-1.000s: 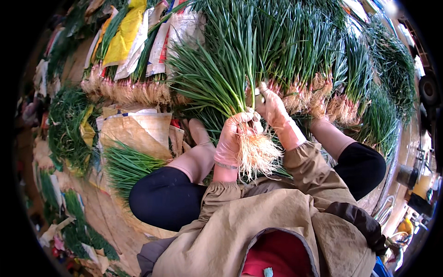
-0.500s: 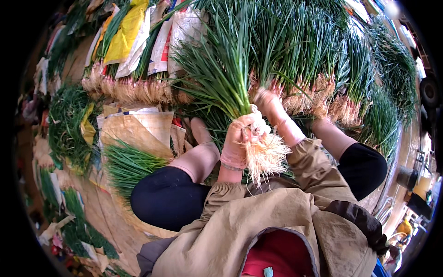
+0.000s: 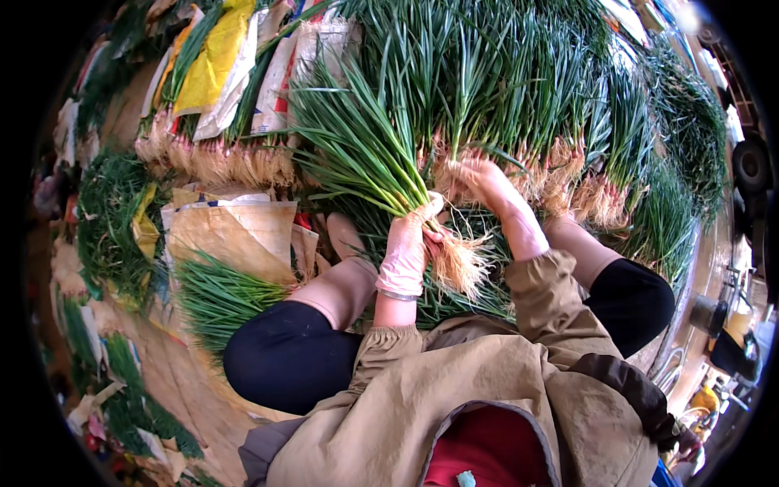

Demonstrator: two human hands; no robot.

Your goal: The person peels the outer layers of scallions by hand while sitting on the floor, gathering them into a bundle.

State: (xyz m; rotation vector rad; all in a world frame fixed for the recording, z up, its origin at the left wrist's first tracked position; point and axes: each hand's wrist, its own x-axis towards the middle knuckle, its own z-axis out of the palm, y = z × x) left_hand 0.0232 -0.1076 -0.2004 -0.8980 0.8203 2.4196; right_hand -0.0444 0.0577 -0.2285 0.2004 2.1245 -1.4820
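Note:
My left hand (image 3: 412,243), in a pale pinkish glove, is closed round a bunch of green garlic plants (image 3: 393,170). Long green leaves fan up and left from the fist, and a tuft of pale, stringy roots (image 3: 458,264) hangs out to its right. Just up and right of it, my right hand (image 3: 484,185) has its fingers drawn together at the base of a stalk (image 3: 457,122) at the front of the standing row. The exact grip of those fingertips is partly hidden.
A dense row of the same plants (image 3: 519,89) stretches across the far side, roots toward me. Bundles wrapped in sacking (image 3: 211,77) lie at the upper left. Sheets of tan sacking (image 3: 231,235) and loose greens (image 3: 223,300) lie beside my left knee (image 3: 296,349).
The bunch in my left hand has tilted leftward, its roots swinging right. My right hand, blurred before, now holds steadier against the row with its fingers closed.

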